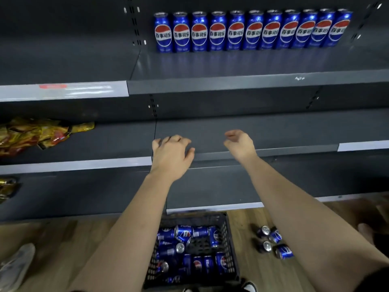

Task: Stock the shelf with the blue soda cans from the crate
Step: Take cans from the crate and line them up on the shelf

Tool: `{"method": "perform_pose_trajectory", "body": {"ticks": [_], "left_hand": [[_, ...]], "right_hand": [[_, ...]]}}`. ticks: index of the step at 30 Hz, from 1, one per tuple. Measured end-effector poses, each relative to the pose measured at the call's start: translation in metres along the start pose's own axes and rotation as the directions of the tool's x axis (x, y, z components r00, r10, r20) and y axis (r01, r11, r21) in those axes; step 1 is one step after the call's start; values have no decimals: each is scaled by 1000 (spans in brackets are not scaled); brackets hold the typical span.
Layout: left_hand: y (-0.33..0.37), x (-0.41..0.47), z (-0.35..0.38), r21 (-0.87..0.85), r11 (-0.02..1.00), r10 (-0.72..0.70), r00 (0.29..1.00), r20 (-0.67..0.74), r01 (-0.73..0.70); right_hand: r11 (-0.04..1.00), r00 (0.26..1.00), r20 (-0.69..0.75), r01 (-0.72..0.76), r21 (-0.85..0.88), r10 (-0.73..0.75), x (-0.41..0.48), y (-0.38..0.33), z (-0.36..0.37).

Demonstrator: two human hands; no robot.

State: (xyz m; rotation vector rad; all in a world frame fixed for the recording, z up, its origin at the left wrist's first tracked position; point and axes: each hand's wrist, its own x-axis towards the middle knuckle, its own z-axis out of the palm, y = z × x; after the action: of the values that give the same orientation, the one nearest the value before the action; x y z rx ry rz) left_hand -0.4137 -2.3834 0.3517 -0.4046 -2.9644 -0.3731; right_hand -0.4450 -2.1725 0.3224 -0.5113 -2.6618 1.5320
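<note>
Left hand [171, 153] and right hand [239, 144] hover empty, fingers loose and apart, above the black crate [230, 239]. Grey metal shelf [231, 66] stands behind the crate, on a wood-look floor [63, 239]. Blue soda cans [197, 265], red-white-blue emblem, lie jumbled in the crate. Four loose cans [273, 242] lie right of it. An upright row [253, 31] stands high above it.

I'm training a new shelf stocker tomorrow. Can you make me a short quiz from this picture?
1. True or false: the left hand is holding a can.
2. How many cans stand in the row on the upper shelf?
3. Where do the four loose cans lie?
A. On the floor, right of the crate.
B. On the upper shelf.
C. In the left hand.
Key: 1 false, it is empty; 2 eleven; 3 A.
</note>
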Motion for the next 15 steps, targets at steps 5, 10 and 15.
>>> {"method": "perform_pose_trajectory", "body": {"ticks": [5,10,15], "left_hand": [[-14,-26,20,-6,999,-46,996,72,46],[-17,-45,36,20,996,-93,986,142,92],[-19,-60,52,73,990,-131,972,193,119]], "right_hand": [[993,990,91,-107,-44,111,-14,35,23],[971,964,166,-184,-152,208,-26,68,33],[952,948,199,-202,-229,249,-39,98,41]]}}
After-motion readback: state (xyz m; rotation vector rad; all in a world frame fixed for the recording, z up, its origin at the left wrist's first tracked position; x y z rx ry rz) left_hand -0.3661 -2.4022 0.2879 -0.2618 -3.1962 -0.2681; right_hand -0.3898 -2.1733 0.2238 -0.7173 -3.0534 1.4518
